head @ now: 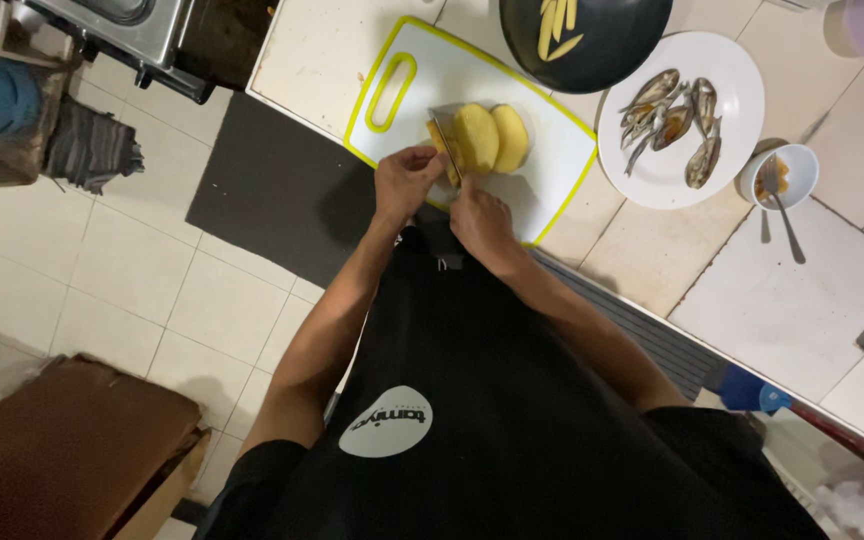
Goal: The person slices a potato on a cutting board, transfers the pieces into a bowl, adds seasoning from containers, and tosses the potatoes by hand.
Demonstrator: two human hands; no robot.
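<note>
L hand grip pinches potato slices, R hand grip holds knife on cutting board

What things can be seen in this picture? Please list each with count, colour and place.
cutting board: 1, white with yellow-green rim, on the counter
potato slices: about 3, yellow, on the board
knife: 1, grey blade, cutting the slices
pan: 1, black, holds yellow strips, behind the board
plate: 1, white, carries small fish, right of the board
small bowl: 1, white, with a spoon, beside the plate
floor mat: 1, dark grey, floor
left hand: steadies the slices
right hand: grip on the knife
</note>
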